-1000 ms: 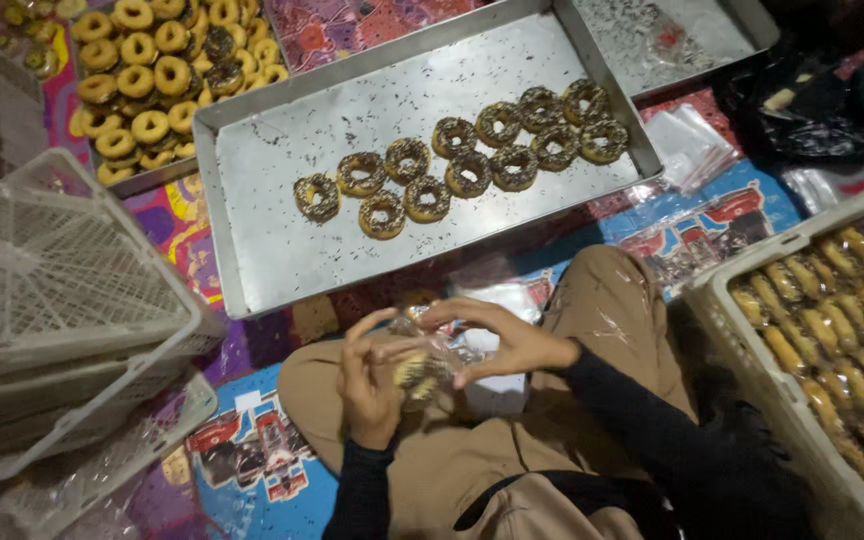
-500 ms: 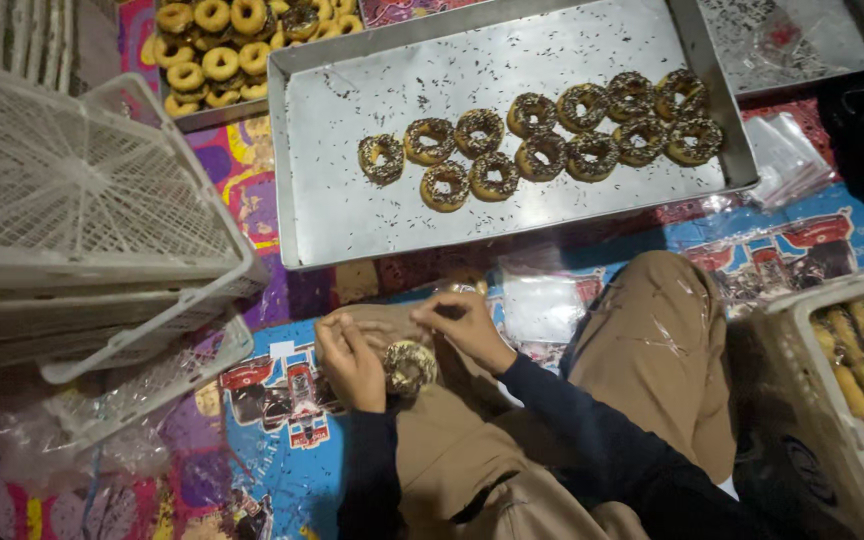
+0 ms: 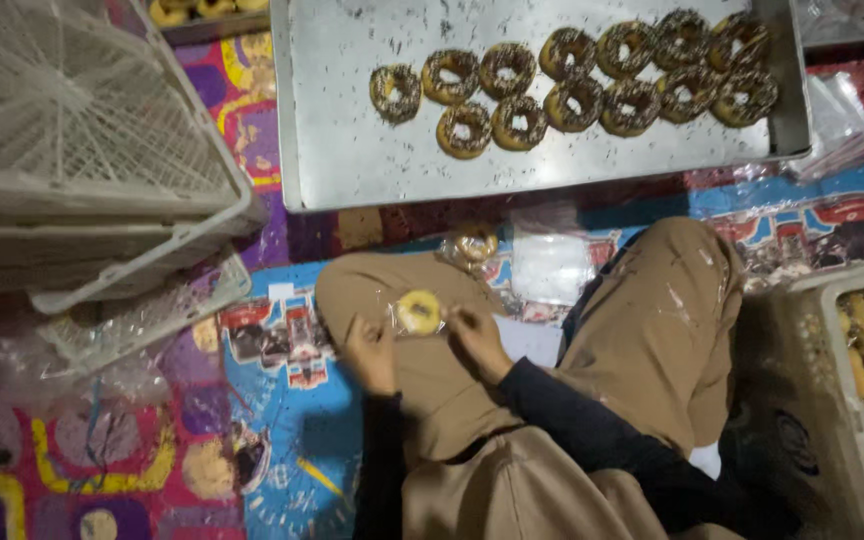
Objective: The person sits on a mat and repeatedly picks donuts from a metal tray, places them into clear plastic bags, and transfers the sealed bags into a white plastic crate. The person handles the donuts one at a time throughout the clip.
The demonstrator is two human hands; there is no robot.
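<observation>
Left of the steel tray (image 3: 352, 150), three stacked white crates (image 3: 82, 170). On the tray, twelve sprinkled doughnuts (image 3: 572, 80). Below it, over my knee, my left hand (image 3: 370, 352) and right hand (image 3: 474, 335) each pinch the clear bag holding one yellow-bottomed doughnut (image 3: 418, 311); another bagged doughnut (image 3: 475, 241) lies nearer the tray on the colourful floor mat (image 3: 282, 410). Earlier, my view sat farther back.

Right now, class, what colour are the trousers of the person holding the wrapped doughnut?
Tan trousers, flecked with pale spots, seen in the head view.
</observation>
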